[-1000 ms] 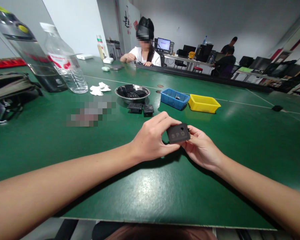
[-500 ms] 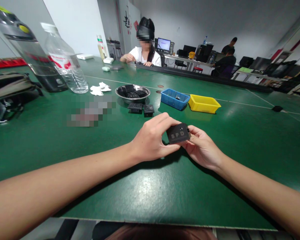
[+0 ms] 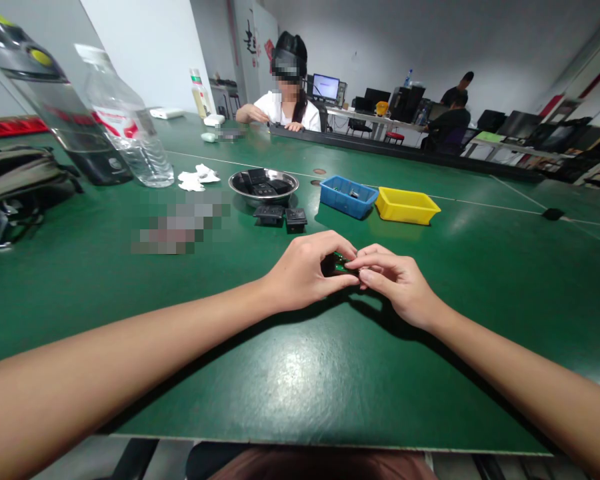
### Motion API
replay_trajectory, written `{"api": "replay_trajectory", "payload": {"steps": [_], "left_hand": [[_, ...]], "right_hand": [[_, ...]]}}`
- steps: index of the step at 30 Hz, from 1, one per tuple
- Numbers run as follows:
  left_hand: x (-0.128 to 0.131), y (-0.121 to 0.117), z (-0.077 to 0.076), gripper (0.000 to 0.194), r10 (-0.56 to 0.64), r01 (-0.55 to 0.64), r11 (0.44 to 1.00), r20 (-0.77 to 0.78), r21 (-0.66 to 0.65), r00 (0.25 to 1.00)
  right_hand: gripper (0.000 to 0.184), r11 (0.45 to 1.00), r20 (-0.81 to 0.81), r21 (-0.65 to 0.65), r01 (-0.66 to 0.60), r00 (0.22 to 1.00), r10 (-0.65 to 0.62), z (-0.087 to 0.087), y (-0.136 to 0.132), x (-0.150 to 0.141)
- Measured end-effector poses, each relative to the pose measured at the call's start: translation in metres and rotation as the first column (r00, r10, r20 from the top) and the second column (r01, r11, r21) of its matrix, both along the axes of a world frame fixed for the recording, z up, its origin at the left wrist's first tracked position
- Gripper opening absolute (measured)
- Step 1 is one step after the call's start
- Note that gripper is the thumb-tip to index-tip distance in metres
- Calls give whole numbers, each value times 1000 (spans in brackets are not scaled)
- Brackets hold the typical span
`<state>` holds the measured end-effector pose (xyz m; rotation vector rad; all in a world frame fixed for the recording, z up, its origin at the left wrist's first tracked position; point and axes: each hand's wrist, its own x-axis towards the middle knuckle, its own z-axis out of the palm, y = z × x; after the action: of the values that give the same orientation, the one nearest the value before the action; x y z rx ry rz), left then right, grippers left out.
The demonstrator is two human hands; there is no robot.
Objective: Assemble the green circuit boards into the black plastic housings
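Observation:
My left hand (image 3: 305, 272) is closed round a small black plastic housing (image 3: 328, 265), thumb below and fingers above. A green circuit board (image 3: 340, 267) shows in the housing's upturned open side. My right hand (image 3: 404, 280) pinches at the housing's right end, its fingertips over the edge of the board; whatever lies beneath those fingertips is hidden. Beyond my hands, two similar black housings (image 3: 269, 214) stand on the green table (image 3: 290, 373). Several more black pieces (image 3: 264, 183) fill a round metal bowl (image 3: 237, 189) behind them.
A blue bin (image 3: 347, 205) with small parts stands beside a yellow bin (image 3: 408, 212). To the left are crumpled tissue (image 3: 198, 177), a clear water bottle (image 3: 130, 137), a dark drink bottle (image 3: 75, 120) and a bag (image 3: 23, 173). A person (image 3: 290, 100) sits across the table.
The housing has been turned over: its lettered "SPD" face was up, and now the green board shows. My right hand's fingers have moved from its edge to over its right end.

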<state>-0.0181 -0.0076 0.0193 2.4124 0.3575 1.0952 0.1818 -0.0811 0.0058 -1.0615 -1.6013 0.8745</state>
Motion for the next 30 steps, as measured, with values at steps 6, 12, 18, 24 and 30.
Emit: {"api": "replay_trajectory", "payload": {"steps": [6, 12, 18, 24, 30], "left_hand": [[-1, 19, -6, 24, 45, -41, 999, -107, 35, 993], [-3, 32, -8, 25, 69, -58, 995, -136, 84, 988], [-6, 36, -5, 19, 83, -60, 991, -192, 121, 978], [-7, 36, -5, 16, 86, -56, 990, -248, 128, 965], [-7, 35, -5, 16, 37, 3, 987, -247, 159, 968]], "right_hand": [[15, 959, 304, 243, 145, 927, -218, 4, 11, 17], [24, 973, 640, 231, -3, 754, -150, -1, 23, 31], [18, 972, 700, 208, -109, 710, -71, 3, 21, 30], [26, 951, 689, 293, -99, 711, -139, 0, 21, 29], [23, 930, 457, 351, 110, 847, -273, -1, 19, 25]]}}
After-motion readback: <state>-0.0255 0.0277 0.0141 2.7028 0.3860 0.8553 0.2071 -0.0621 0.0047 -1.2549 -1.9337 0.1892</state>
